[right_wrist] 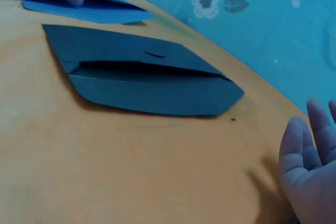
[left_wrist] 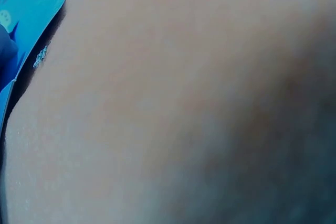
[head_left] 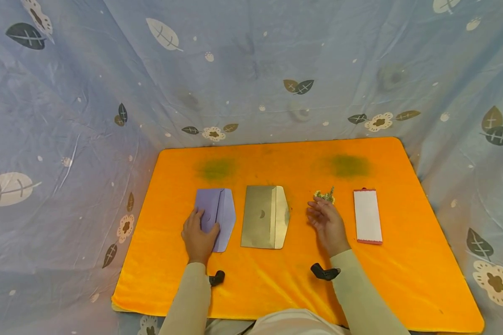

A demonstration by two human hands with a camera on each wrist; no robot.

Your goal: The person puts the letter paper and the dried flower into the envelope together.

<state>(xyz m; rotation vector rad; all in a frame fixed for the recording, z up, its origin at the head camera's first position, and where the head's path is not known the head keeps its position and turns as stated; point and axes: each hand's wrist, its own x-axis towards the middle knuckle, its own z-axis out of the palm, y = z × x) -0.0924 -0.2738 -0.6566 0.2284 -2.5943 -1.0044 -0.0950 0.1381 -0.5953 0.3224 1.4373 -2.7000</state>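
A purple envelope (head_left: 226, 218), its flap unfolded to the right, lies under my left hand (head_left: 200, 235). In the right wrist view the thumb sits at the envelope's gaping mouth and the other fingers bend over its far panel, gripping it. Skin fills most of the left wrist view. My right hand (head_left: 328, 225) has its fingers loose, right at a small sprig of pale yellow flowers (head_left: 324, 195), which it partly overlaps. The gold envelope (head_left: 255, 223) lies between the hands with its flap unfolded; its dark slot (right_wrist: 147, 70) shows in the right wrist view.
A white narrow card (head_left: 367, 216) with red ends lies to the right of my right hand. Everything rests on a table with an orange cloth (head_left: 268, 284). Blue patterned curtains (head_left: 251, 70) stand around its back and sides.
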